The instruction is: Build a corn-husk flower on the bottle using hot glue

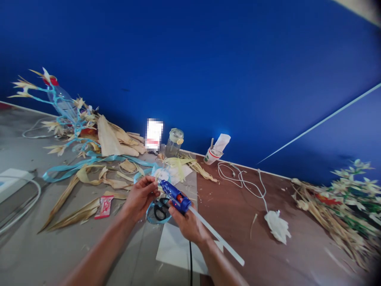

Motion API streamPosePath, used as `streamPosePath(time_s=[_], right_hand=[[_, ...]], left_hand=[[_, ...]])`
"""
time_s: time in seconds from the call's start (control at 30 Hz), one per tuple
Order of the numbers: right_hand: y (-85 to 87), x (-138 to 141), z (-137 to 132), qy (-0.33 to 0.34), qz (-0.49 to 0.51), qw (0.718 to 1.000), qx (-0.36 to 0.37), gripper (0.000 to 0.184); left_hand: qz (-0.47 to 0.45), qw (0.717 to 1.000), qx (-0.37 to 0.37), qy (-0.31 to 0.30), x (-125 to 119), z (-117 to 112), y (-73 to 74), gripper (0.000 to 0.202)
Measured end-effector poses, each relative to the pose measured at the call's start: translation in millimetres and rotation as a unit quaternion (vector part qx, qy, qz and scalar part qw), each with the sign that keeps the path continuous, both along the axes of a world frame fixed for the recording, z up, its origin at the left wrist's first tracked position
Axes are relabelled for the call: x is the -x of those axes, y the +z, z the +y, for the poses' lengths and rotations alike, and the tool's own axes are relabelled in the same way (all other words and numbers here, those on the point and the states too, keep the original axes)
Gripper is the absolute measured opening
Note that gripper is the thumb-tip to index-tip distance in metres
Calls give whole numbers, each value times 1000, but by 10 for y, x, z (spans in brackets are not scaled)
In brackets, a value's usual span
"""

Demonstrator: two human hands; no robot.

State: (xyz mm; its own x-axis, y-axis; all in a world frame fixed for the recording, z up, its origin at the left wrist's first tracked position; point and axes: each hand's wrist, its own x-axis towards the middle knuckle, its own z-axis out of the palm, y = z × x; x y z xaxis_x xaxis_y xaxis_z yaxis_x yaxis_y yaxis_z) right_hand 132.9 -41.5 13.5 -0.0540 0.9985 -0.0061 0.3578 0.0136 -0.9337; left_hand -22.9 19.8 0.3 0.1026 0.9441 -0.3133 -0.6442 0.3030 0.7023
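My right hand (186, 222) is wrapped round a blue glue gun (175, 194) with a long clear glue stick (217, 237) poking out of its back. The gun's nozzle points up and left at a small pale piece pinched in my left hand (142, 194). What that piece is I cannot make out; a light blue ribbon loop (154, 171) curls around it. Black-handled scissors (161, 208) lie on the table just under both hands, beside a white sheet (175, 248).
Dried corn husks (111, 137) and blue ribbon (68, 169) litter the left of the table, near a bottle holding husk flowers (61, 101). A glass jar (174, 142), paper cup (212, 154), white cable (241, 178) and more husk flowers (342, 202) stand along the blue wall.
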Motion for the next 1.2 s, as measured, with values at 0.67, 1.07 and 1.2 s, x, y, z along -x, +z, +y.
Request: streamPosePath(time_s=[0.67,1.07,1.2], right_hand=[[4,-9,15,-18,55,996,74,29],[38,-10,4,-8,44,998,37,19],[65,3,12,-16,44,997,62,21]], left_hand=[[-9,1000,-5,-5,12,14,-26,23],[-11,1000,3,12,8,17,-65,22],[-16,1000,0,7,8,11,-53,23]])
